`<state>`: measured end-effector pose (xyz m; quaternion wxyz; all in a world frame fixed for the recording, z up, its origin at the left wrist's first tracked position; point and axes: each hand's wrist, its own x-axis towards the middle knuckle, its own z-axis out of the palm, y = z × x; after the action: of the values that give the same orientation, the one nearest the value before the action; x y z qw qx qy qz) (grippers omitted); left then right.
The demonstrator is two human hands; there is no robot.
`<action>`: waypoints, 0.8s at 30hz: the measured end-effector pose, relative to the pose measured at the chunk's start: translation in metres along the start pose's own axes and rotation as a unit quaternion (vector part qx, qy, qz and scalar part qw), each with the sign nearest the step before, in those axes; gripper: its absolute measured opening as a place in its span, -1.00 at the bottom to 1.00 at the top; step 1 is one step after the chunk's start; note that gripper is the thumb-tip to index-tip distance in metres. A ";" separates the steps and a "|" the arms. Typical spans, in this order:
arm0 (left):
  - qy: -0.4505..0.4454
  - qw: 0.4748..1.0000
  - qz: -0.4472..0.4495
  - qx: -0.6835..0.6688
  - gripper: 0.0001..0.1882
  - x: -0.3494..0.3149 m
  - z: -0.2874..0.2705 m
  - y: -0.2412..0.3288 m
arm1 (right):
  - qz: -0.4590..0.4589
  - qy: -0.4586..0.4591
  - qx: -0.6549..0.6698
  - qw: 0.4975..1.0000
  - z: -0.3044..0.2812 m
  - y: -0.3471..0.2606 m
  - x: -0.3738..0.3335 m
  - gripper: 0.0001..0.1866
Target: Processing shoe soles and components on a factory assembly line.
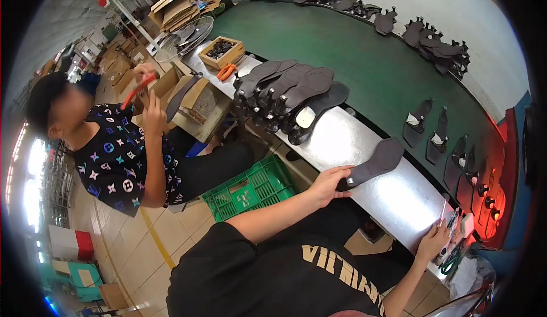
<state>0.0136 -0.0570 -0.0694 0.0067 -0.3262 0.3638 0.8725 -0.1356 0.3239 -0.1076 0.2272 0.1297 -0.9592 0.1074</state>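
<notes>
My left hand (329,186) grips the heel end of a dark sandal sole (377,162), with its wider end pointing away to the right over the metal worktop (393,211). At the right end of the worktop, my right hand (433,242) is closed among small tools. A thin pale stick (443,207) stands at its fingertips; whether the fingers grip it is unclear. Left of the held sole lies a stack of dark sandal soles (296,86) with straps and shiny fittings. One in the stack shows a pale patch.
A green conveyor belt (319,38) runs behind, bearing sandals along its far edge; those at right approach a red-glowing heater (496,186). Orange-handled scissors (227,72) lie beside a wooden box (222,53) of small dark parts. At left, a seated person holds a red tool above a green crate (250,189).
</notes>
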 end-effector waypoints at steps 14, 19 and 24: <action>-0.088 0.954 -0.196 -0.209 -0.71 0.003 0.059 -0.041 | 0.170 -0.337 0.683 0.625 -0.059 -0.187 -0.046 -0.30; -0.085 0.962 -0.145 -0.215 -0.77 -0.010 0.069 -0.035 | 0.107 -0.241 0.645 0.717 -0.054 -0.198 -0.057 -0.40; -0.048 0.974 -0.082 -0.205 -0.73 -0.013 0.073 -0.039 | 0.146 -0.205 0.647 0.720 -0.056 -0.192 -0.053 -0.54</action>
<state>-0.0077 0.0210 -0.0488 0.0288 -0.3073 0.1488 0.9395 -0.0102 0.1678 -0.0548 -0.1330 0.1222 -0.6864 0.7044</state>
